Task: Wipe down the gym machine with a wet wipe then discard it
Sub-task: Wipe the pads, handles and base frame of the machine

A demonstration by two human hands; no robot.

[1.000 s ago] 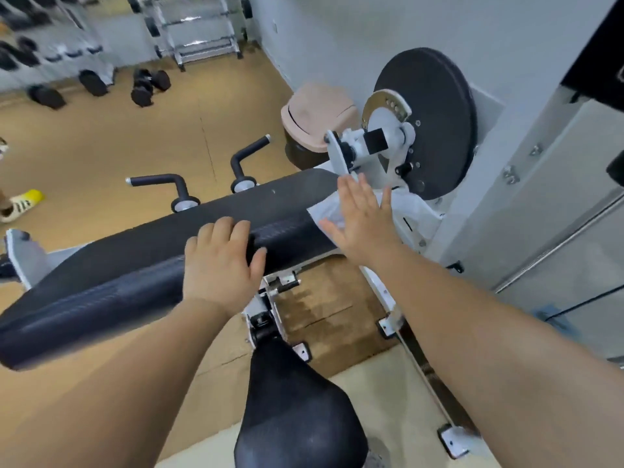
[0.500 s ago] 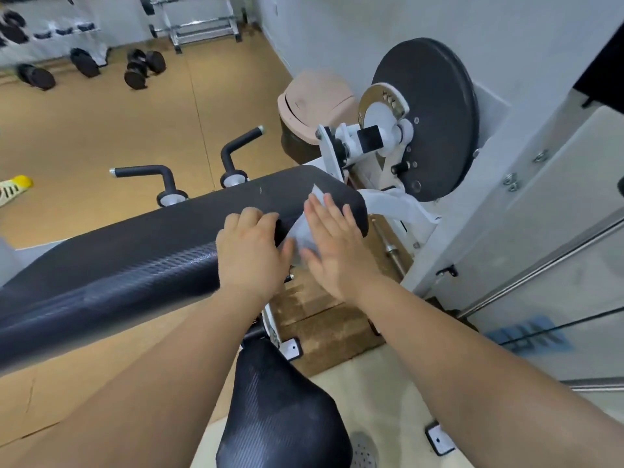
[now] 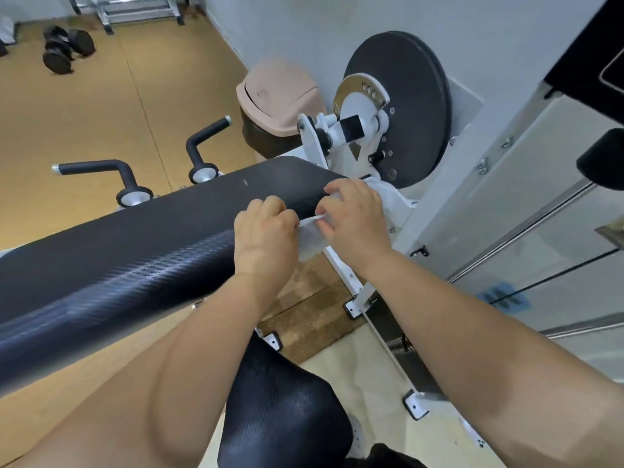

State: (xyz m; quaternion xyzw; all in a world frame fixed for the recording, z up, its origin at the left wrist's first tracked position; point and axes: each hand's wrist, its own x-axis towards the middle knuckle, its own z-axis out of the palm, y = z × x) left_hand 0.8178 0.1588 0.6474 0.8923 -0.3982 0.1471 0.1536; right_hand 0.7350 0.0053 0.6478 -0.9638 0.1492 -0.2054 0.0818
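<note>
Both hands sit at the right end of the black pad (image 3: 141,238) of the gym machine, close together with the wet wipe (image 3: 310,243) stretched between them. The left hand (image 3: 265,236) is curled, its fingertips pinching the wipe's left edge; half a second ago it lay flat on the pad with fingers spread. The right hand (image 3: 354,221) is also curled and grips the wipe's upper right part, whereas before it pressed the wipe flat against the pad with an open palm. The wipe now hangs as a crumpled white sheet off the pad's end, lifted from the surface it was spread on, with one corner showing behind the right hand's knuckles.

Just beyond the right hand stands the white pivot bracket (image 3: 341,130) and, behind it, the black round disc (image 3: 415,106) against the wall. A pink swing-lid bin (image 3: 280,92) stands on the floor next to the bracket, near the wall. Two black handles (image 3: 98,167) rise beyond the pad's far edge. Below the forearms is the black seat (image 3: 287,410). Dumbbells (image 3: 66,49) lie on the tan floor at the far left. The view has swung slightly, so the bin and disc appear lower in the picture than before.
</note>
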